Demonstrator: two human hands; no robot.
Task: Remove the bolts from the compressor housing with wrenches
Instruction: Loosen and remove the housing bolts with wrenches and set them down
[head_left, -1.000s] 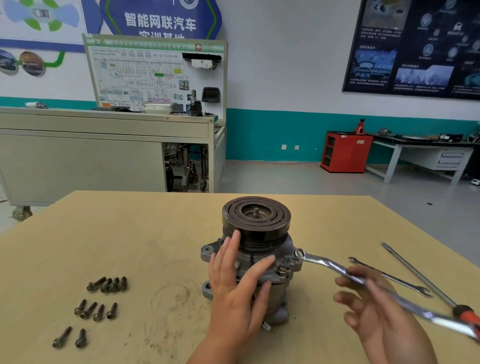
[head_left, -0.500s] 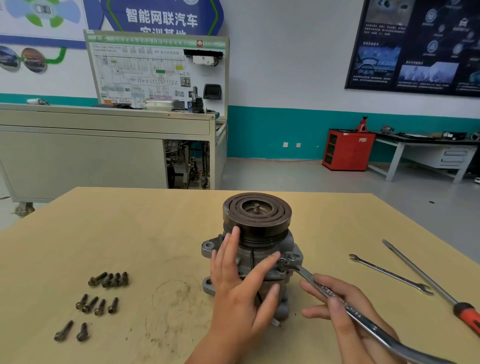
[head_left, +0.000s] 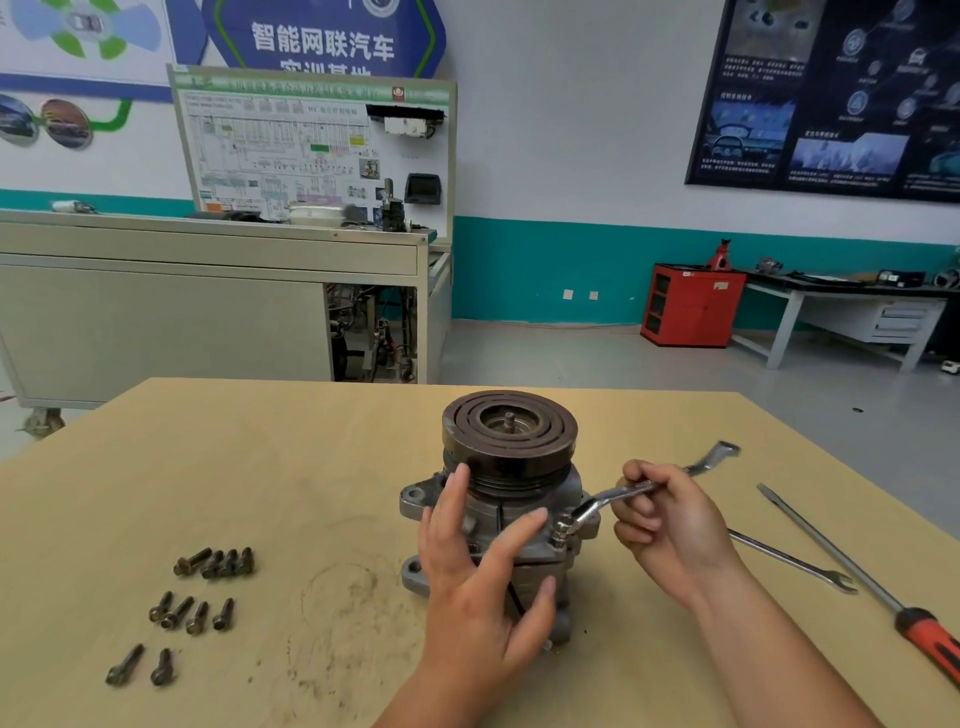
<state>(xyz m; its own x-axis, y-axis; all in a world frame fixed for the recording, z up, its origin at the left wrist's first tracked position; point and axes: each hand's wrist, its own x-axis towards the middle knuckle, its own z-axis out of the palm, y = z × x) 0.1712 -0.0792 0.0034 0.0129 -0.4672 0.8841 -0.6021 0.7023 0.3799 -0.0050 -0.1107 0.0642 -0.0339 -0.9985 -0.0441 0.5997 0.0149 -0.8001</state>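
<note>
A grey metal compressor (head_left: 524, 499) with a dark grooved pulley on top stands upright on the wooden table (head_left: 291, 467). My left hand (head_left: 478, 566) presses against its near side with fingers spread. My right hand (head_left: 670, 525) grips a silver wrench (head_left: 623, 491) around its shaft. The wrench's ring end sits on a bolt (head_left: 560, 530) on the housing's right flange, and its free end points up and to the right. Several removed bolts (head_left: 197, 603) lie in loose rows at the table's left.
A second, thinner wrench (head_left: 800, 564) lies on the table to the right of my right hand. Beyond it lies a long screwdriver (head_left: 872, 587) with a red and black handle. A workshop bench and cabinets stand behind the table.
My right hand has swung the wrench handle from the near right round to the far right, with the ring end staying at the bolt. My left hand stays on the housing.
</note>
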